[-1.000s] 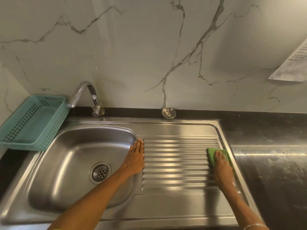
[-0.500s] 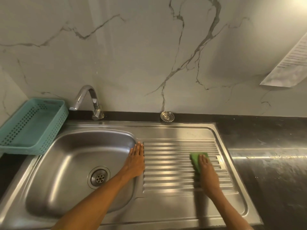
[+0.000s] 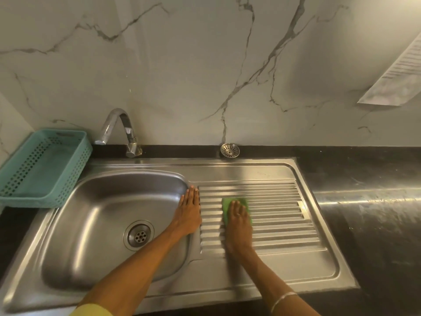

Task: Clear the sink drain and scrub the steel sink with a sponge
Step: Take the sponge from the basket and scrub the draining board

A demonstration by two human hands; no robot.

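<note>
The steel sink (image 3: 284,274) has a bowl on the left and a ribbed drainboard on the right. Its drain (image 3: 139,235) lies open at the bottom of the bowl, with no strainer in it. My right hand (image 3: 238,221) presses a green sponge (image 3: 227,205) flat on the left part of the ribs. My left hand (image 3: 188,212) lies flat, fingers together, on the ridge between bowl and drainboard, holding nothing. A round steel strainer (image 3: 229,150) leans against the wall behind the sink.
A chrome tap (image 3: 118,131) curves over the bowl's back edge. A teal perforated basket (image 3: 43,165) sits to the left. Dark countertop (image 3: 369,201) stretches to the right. A printed sheet (image 3: 396,78) hangs on the marble wall at upper right.
My right hand has slid the sponge leftward across the ribs, from the drainboard's right edge to near its left side. The left hand has stayed in place.
</note>
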